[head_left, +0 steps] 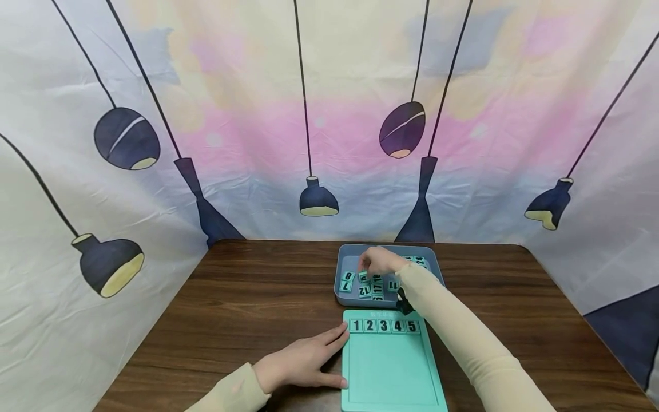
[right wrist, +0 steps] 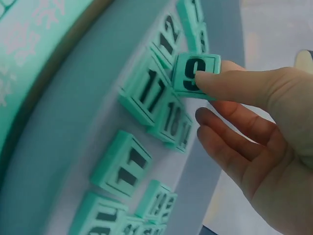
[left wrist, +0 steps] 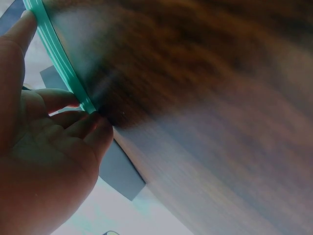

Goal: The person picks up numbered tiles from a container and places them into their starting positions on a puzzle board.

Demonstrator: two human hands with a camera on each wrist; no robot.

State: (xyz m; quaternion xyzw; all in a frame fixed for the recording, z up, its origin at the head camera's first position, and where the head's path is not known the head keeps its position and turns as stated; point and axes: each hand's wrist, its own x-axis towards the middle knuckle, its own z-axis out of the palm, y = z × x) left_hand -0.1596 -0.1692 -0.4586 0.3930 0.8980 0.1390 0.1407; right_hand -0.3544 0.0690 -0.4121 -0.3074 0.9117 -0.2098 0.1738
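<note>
Indoor spot, home or studio unclear: wood-grain table [head_left: 247, 303]; wrinkled pastel cloth [head_left: 257, 131], printed with hanging lamps [head_left: 318, 198], behind and at both sides.

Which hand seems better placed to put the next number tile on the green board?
Probably the right hand: it pinches a number tile over the blue tray, while the left hand touches the green board and holds no tile.

In the head view, the right hand [head_left: 382, 261] and sleeve [head_left: 453, 320] are hiding parts of the tray [head_left: 352, 260] and tiles [head_left: 363, 277]; the bottom edge is cutting off the board [head_left: 386, 372]. Up close, the thumb [right wrist: 239, 85] is covering part of the held tile [right wrist: 185, 73]'s digit. The table [left wrist: 205, 63] is appearing blurred.
</note>
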